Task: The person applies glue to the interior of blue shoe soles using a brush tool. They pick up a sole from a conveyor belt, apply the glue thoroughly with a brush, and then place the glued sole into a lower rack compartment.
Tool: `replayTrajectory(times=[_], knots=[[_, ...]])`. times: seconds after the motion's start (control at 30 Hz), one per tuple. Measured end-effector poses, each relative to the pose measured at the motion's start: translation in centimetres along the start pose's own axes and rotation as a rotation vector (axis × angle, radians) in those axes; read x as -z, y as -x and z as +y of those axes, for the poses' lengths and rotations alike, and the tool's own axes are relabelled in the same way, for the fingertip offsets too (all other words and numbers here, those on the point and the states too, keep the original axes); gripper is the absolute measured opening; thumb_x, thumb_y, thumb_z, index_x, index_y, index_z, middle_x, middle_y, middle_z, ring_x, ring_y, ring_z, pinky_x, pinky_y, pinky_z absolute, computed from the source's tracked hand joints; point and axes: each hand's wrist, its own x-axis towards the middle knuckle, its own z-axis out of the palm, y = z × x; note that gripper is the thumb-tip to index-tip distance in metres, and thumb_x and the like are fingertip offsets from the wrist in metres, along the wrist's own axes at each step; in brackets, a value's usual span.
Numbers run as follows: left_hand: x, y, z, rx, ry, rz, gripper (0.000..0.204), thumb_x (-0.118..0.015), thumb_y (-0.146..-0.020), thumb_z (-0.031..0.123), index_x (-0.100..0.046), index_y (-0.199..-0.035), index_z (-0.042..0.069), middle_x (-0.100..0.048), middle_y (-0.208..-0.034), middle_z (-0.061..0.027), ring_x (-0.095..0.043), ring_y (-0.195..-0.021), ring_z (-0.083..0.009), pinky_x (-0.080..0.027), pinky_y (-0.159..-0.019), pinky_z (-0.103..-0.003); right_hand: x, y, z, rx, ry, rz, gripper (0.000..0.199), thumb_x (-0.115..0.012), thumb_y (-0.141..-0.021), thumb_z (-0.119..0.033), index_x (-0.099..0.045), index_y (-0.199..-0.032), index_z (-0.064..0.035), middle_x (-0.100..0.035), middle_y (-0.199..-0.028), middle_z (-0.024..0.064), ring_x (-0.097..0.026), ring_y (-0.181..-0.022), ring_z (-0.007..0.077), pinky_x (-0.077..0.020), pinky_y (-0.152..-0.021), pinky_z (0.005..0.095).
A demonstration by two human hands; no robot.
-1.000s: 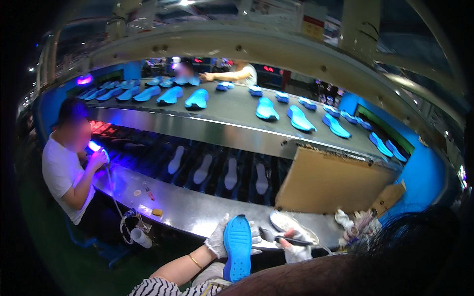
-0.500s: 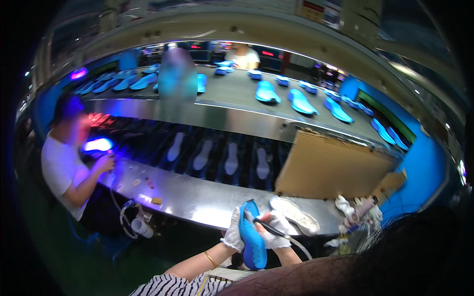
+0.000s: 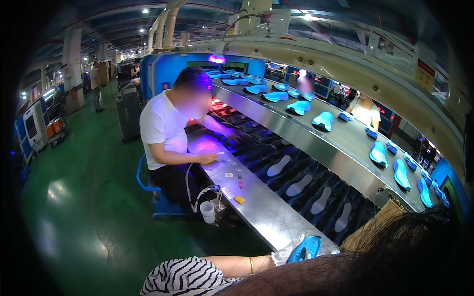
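At the bottom, right of centre, my left hand (image 3: 284, 255) wears a white glove and is closed on a blue shoe upper (image 3: 309, 242) dotted with small holes. A dark thing, too small to name, shows at the upper's lower part. My left forearm, with a gold bangle, reaches in from a striped sleeve. Dark hair and a blurred surface fill the lower right, and my right hand does not show. The shoe upper is held over the near end of a metal ledge (image 3: 269, 217).
A seated co-worker (image 3: 165, 128) in white works at the ledge. Pale footprint-shaped insoles (image 3: 298, 185) lie on the dark lower belt. Blue shoe parts (image 3: 323, 121) line the upper conveyor (image 3: 340, 133). A cardboard sheet (image 3: 368, 227) stands at right. A white cup (image 3: 208, 212) hangs beside the ledge.
The view has swung left, bringing the green aisle in. My right hand and its hose-fed brush have left the picture. The co-worker's arm now reaches over the belt.
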Motion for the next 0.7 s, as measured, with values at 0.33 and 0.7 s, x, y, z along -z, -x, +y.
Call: replayTrajectory(times=[0.33,0.7], knots=[[-0.9,1.1,1.0,-0.079,-0.108,-0.005,0.084,-0.041,-0.075,0.07,-0.041,-0.124,0.003,-0.054,-0.109,-0.015,-0.055,-0.093,-0.0234,-0.046,-0.085,-0.035,-1.3,-0.5,0.3,-0.075,-0.036,-0.053,0.013,-0.066,-0.077,-0.008,-0.056,-0.083,-0.0017,-0.057,-0.069,0.0042,-0.055,-0.06,0.0121,-0.045,-0.055,0.0248],[-2.1,1.1,0.6,-0.111,-0.2,-0.012,0.093,-0.039,-0.07,0.075,-0.038,-0.127,0.002,-0.052,-0.115,-0.0163,-0.053,-0.1,-0.0248,-0.044,-0.089,-0.038,-2.1,-0.1,0.5,-0.147,-0.086,-0.107,0.012,-0.066,-0.077,-0.008,-0.058,-0.084,-0.0014,-0.057,-0.069,0.0032,-0.055,-0.059,0.0116,-0.0442,-0.053,0.0241]])
